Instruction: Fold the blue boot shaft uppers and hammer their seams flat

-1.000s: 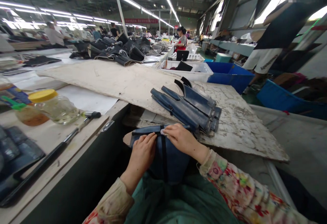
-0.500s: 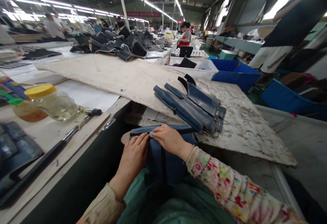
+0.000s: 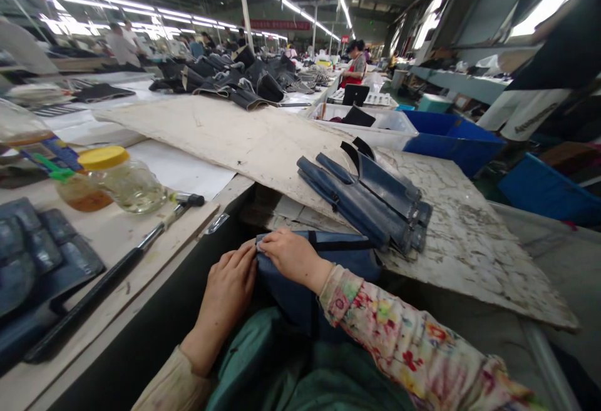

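A blue leather piece with black strips (image 3: 286, 292) rests over my lap, against the edge of the board. My left hand (image 3: 228, 289) is closed at its left upper corner, fingers bent over the edge. Beside it, my right hand (image 3: 292, 258) pinches the same edge, the fingertips of both hands nearly touching. Something small and pale shows at the right fingertips; I cannot make out what it is. The underside of the piece and both thumbs are largely hidden. Just beyond lies a stack of similar blue leather pieces (image 3: 370, 201).
A worn board (image 3: 474, 242) spans the front. To the left are a yellow-lidded jar (image 3: 131, 186), a black-handled tool (image 3: 94, 298) and dark blue pieces (image 3: 47, 254). Behind stand a white bin (image 3: 389, 129) and a blue bin (image 3: 457, 142). A person (image 3: 354, 67) works farther back.
Both hands have shifted left along the edge of the blue leather piece to its corner, uncovering more of the black strip on the right. The camera view has turned slightly left.
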The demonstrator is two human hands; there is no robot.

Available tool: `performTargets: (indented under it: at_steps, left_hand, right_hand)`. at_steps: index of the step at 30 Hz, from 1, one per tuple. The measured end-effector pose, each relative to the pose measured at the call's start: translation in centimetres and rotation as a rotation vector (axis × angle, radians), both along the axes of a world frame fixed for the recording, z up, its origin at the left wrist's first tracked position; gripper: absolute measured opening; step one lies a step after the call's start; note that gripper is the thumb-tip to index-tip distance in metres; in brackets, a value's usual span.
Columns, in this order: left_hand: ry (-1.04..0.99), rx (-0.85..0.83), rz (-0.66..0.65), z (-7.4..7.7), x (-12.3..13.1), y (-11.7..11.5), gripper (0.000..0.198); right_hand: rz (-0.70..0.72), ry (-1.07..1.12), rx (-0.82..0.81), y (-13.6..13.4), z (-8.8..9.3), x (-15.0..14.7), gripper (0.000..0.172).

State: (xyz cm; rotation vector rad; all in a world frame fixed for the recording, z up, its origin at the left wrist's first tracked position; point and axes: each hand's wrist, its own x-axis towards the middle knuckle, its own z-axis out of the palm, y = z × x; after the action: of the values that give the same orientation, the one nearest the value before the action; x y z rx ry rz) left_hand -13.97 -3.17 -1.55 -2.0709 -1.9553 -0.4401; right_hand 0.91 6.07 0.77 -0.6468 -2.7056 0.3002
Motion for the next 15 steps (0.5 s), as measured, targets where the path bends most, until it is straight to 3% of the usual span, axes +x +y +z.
performTargets:
  at_steps: [6,12,15]
  left_hand:
    - [-0.026,0.017,0.027,-0.1,0.8,-0.2,0.038]
    - [0.003,-0.025,0.045,0.7,2.2,0.1,0.035]
    - [0.006,-0.042,0.01,1.4,0.9,-0.2,0.032]
  right_hand:
    - [-0.007,0.0,0.008,-0.2,0.2,0.3,0.024]
    - [-0.031,-0.038,0.048,-0.3,0.7,4.7,0.027]
    - [-0.035,-0.126,0.066,-0.1,1.4,7.6,0.027]
